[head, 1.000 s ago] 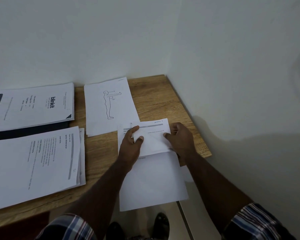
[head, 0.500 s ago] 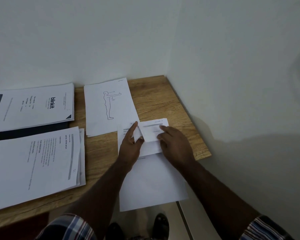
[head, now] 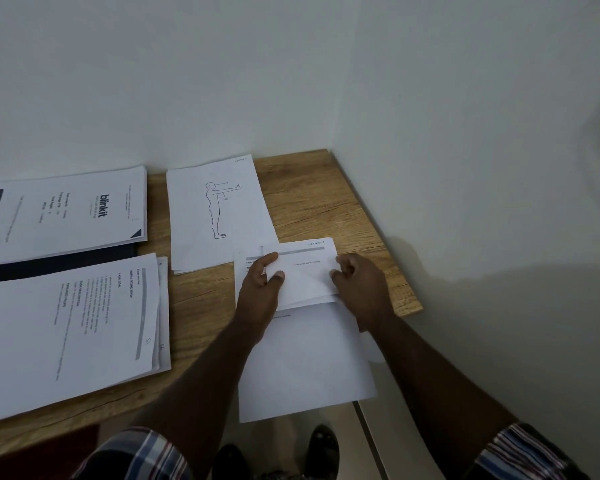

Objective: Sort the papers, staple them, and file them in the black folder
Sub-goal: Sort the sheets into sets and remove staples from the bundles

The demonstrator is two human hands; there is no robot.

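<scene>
Two hands, left hand [head: 258,289] and right hand [head: 359,287], each pinch the folded-back sheets [head: 305,277], thin, limp paper that looks best gripped at opposite edges.

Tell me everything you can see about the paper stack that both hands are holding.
The held paper stack is a few plain white sheets at the wooden table's right front, its near end overhanging the table edge. The upper sheets are bent back toward the person, baring a printed page with a grey bar. The left hand pinches the fold's left side, the right hand its right. Its far corner overlaps the figure-drawing sheet.
</scene>
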